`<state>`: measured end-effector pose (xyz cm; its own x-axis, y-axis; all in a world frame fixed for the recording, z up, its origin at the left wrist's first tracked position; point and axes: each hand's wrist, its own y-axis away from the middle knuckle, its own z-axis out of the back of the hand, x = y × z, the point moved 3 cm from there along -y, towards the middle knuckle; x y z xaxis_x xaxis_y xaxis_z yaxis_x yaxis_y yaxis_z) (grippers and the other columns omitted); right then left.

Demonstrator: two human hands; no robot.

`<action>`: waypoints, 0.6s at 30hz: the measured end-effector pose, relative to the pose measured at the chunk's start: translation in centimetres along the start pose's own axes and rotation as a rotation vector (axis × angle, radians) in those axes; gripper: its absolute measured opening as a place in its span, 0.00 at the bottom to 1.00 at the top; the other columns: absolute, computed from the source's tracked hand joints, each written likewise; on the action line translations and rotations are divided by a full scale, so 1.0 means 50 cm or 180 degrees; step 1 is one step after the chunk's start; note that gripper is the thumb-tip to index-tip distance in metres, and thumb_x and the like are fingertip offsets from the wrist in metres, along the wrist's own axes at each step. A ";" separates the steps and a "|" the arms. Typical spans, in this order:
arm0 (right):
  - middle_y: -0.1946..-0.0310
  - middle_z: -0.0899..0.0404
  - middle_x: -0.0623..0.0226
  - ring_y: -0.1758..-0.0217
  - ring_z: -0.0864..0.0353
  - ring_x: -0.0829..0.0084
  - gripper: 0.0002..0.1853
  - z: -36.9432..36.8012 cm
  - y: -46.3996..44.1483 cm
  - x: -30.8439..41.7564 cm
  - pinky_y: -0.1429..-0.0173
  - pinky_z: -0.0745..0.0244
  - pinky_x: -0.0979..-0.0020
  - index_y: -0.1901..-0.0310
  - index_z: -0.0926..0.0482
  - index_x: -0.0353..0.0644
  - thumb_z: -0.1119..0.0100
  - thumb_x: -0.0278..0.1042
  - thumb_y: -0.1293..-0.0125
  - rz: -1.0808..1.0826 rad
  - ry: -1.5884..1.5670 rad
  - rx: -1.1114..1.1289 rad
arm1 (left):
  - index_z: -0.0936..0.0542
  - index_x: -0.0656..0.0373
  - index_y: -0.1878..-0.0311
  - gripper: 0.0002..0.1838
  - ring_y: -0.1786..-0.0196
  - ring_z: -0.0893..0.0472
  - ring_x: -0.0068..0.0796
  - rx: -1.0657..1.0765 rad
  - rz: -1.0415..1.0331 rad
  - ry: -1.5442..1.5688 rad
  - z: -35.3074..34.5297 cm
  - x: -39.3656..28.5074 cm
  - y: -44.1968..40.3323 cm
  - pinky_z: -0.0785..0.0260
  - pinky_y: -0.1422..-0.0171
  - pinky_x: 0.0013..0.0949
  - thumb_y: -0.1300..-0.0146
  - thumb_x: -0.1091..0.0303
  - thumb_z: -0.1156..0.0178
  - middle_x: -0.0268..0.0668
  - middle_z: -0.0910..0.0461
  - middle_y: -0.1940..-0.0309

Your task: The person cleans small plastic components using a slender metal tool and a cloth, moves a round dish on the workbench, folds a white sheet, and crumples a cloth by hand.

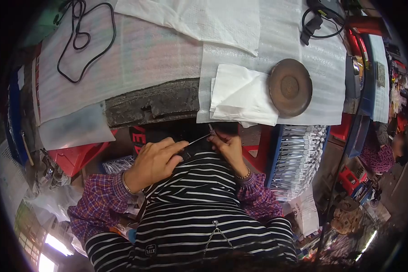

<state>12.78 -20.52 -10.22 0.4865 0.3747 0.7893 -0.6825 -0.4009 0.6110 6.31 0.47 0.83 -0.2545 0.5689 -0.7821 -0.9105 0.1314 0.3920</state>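
Note:
Over my lap, just below the table edge, both hands work close together. My left hand (155,163) is closed around a tool with a thin straight metal shaft (199,139). That shaft slants up from the index fingertip toward the other hand. Fingers of my right hand (230,150) pinch a small slim metal piece (211,129), and the shaft's tip meets it or lies very near it. Its exact kind is too small to tell. Beneath both hands is a black and white striped apron (199,195).
A blue tray (273,158) by my right hand holds rows of slim metal pieces with whitish ends (299,158). On the foam-covered table (158,59) are white sheets (242,95), a round brown dish (290,87) and a black cable (105,54). Another person (378,154) sits far right.

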 end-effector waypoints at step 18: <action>0.77 0.18 0.68 0.81 0.26 0.83 0.08 -0.001 -0.004 -0.017 0.77 0.33 0.79 0.63 0.17 0.31 0.40 0.26 0.42 -0.0074 -0.0149 0.0013 | 0.23 0.56 0.48 0.18 0.76 0.22 0.36 -0.0034 -0.0466 -0.1222 -0.020 -0.025 0.004 0.30 0.74 0.35 0.43 0.69 0.41 0.35 0.28 0.68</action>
<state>12.48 -20.70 -11.04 0.5271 0.3445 0.7768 -0.6686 -0.3961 0.6293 6.14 -1.04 1.40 0.0161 0.8067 -0.5908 -0.9319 0.2262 0.2834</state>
